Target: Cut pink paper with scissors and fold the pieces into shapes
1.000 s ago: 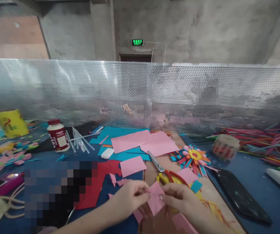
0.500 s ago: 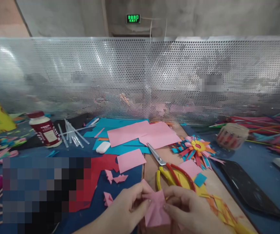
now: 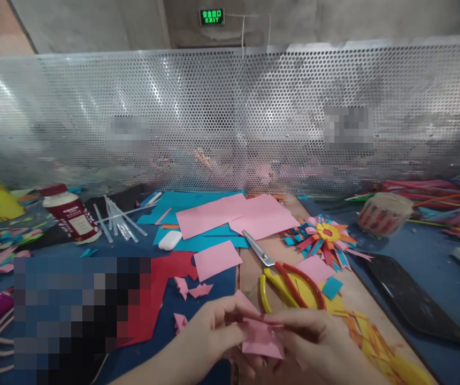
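Note:
Between my two hands is a small piece of pink paper (image 3: 262, 346), creased and partly folded. My left hand (image 3: 220, 334) pinches its left side, thumb on the near face. On the opposite side my right hand (image 3: 312, 334) grips the upper right edge between thumb and fingers. Just beyond the hands lie scissors (image 3: 288, 278) with red and yellow handles, blades pointing away to the left. Several small folded pink paper pieces (image 3: 200, 290) rest left of my left hand. A pink paper rectangle (image 3: 217, 260) lies farther back.
Larger pink sheets (image 3: 264, 216) overlap blue paper (image 3: 182, 203) at the back. Right of them are a paper flower (image 3: 328, 232), a tape roll (image 3: 384, 214) and a dark phone-like slab (image 3: 414, 299). A bottle (image 3: 71, 216) and clear sticks (image 3: 120, 219) stand left. A perforated metal screen (image 3: 198, 107) closes the back.
The pink paper has tilted and looks shorter, its upper edge now bent between my fingers. My right hand's fingers have come over the top edge. The view has shifted slightly.

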The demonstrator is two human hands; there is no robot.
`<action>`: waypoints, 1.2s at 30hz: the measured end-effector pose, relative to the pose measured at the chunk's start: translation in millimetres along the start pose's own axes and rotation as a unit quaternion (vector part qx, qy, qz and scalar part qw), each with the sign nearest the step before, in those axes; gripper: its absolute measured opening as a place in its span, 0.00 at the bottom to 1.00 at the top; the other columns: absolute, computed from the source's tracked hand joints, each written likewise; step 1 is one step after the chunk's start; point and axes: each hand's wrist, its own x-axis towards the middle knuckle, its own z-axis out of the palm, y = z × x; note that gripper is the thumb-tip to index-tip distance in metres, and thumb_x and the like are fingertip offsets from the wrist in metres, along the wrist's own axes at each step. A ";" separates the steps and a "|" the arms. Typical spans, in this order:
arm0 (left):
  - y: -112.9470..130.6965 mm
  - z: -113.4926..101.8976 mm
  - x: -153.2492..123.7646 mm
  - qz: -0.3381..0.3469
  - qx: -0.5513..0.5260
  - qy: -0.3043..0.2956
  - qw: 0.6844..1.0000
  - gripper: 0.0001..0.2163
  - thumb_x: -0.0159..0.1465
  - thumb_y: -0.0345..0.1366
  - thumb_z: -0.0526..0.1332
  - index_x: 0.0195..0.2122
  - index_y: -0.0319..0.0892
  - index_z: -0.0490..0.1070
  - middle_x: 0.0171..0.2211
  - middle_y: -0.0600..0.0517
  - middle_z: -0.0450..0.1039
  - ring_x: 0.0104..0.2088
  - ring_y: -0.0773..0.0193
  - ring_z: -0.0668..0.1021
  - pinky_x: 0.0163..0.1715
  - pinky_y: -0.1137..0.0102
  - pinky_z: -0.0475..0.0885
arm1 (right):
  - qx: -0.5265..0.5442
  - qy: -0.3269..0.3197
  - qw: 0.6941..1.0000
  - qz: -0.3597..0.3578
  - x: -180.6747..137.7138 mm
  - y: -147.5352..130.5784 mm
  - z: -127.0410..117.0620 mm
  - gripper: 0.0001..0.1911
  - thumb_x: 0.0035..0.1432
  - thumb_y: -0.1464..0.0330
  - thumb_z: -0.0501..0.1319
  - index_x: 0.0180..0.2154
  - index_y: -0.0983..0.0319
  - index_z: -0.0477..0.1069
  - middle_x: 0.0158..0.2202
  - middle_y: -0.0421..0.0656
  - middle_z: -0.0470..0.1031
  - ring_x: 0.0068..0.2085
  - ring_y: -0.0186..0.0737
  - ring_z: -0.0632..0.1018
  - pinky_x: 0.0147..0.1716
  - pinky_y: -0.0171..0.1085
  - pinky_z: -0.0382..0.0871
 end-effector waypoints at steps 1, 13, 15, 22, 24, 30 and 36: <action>0.3 -0.6 -0.4 -0.003 -0.022 -0.003 1.000 0.12 0.51 0.35 0.61 0.36 0.39 0.69 0.25 0.50 0.73 0.24 0.65 0.76 0.25 0.71 0.71 | -0.023 0.001 1.000 -0.001 -1.7 -3.4 -0.6 0.10 0.50 0.65 0.59 0.34 0.57 0.77 0.30 0.41 0.78 0.31 0.37 0.77 0.32 0.31 0.70; 7.2 1.5 -5.7 -0.013 0.072 0.004 0.997 0.12 0.49 0.38 0.65 0.31 0.37 0.72 0.26 0.53 0.72 0.24 0.69 0.73 0.27 0.70 0.71 | -0.226 -0.063 0.968 -0.095 -9.7 -15.1 -5.5 0.21 0.48 0.80 0.50 0.33 0.54 0.77 0.29 0.35 0.77 0.31 0.31 0.76 0.30 0.25 0.67; 7.7 2.3 -7.4 0.000 0.083 -0.001 0.997 0.10 0.50 0.38 0.64 0.30 0.37 0.72 0.27 0.53 0.71 0.25 0.69 0.73 0.28 0.71 0.71 | -0.225 -0.062 0.966 -0.109 -11.6 -14.3 -6.2 0.21 0.48 0.79 0.50 0.33 0.54 0.77 0.29 0.36 0.77 0.30 0.31 0.76 0.29 0.25 0.67; 1.8 -1.6 -6.1 0.023 0.183 0.038 0.982 0.08 0.51 0.33 0.63 0.32 0.38 0.72 0.26 0.54 0.72 0.26 0.69 0.74 0.29 0.73 0.69 | -0.203 0.034 0.976 -0.076 -14.7 -0.3 -3.4 0.12 0.53 0.65 0.57 0.40 0.55 0.75 0.40 0.43 0.76 0.41 0.41 0.76 0.41 0.37 0.70; 3.7 -1.4 -6.7 0.027 0.184 0.029 0.982 0.07 0.51 0.33 0.62 0.32 0.39 0.73 0.25 0.55 0.72 0.26 0.69 0.74 0.29 0.74 0.68 | -0.189 0.037 0.980 -0.052 -11.6 4.4 -0.5 0.12 0.54 0.64 0.57 0.39 0.55 0.75 0.39 0.43 0.77 0.40 0.41 0.76 0.40 0.37 0.70; 5.8 -1.1 -6.6 0.017 0.177 0.026 0.984 0.06 0.52 0.32 0.60 0.32 0.39 0.74 0.24 0.55 0.72 0.25 0.69 0.74 0.28 0.74 0.68 | -0.179 0.019 0.983 -0.024 -6.6 4.7 1.1 0.11 0.53 0.67 0.57 0.37 0.54 0.76 0.36 0.41 0.78 0.38 0.39 0.77 0.38 0.35 0.71; 5.8 -2.9 -4.6 0.015 0.187 0.031 0.982 0.07 0.51 0.30 0.61 0.31 0.39 0.74 0.25 0.55 0.73 0.26 0.68 0.74 0.28 0.74 0.67 | -0.175 0.011 0.984 -0.014 -5.6 4.9 -0.4 0.12 0.52 0.67 0.57 0.38 0.54 0.76 0.36 0.40 0.78 0.38 0.40 0.77 0.38 0.33 0.71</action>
